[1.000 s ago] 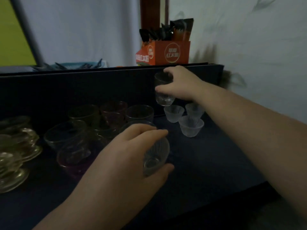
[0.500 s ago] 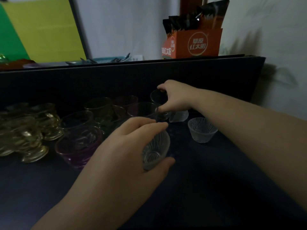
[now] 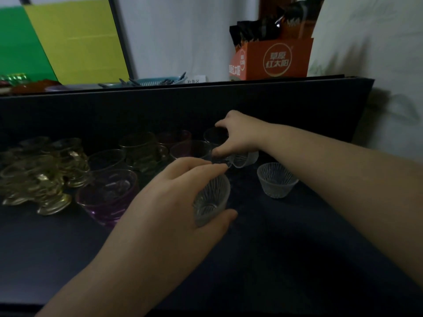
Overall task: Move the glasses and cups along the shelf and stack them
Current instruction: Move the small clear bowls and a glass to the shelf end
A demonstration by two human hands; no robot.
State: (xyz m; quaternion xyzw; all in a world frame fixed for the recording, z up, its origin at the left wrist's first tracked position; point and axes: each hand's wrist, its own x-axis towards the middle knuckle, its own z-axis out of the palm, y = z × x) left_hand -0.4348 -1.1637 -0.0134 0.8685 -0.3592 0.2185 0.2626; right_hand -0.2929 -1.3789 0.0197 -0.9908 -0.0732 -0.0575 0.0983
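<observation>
Head view: left hand [image 3: 169, 202] grips tilted ribbed cup [image 3: 211, 197]; right hand [image 3: 238, 133] grips upright glass [image 3: 217, 145].

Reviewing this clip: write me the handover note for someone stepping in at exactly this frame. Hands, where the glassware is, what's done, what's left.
Left hand: grips a ribbed clear cup, tilted, above the dark shelf.
Right hand: fingers curled round a clear tumbler at the back of the shelf, next to another ribbed cup partly hidden under the hand.
One ribbed cup stands alone, upright, to the right.
Left of the hands: a purple glass, several dark tinted glasses, gold dishes.
Done: no stack of ribbed cups visible yet.
Left: nest the ribbed cups, then gather the glasses.
</observation>
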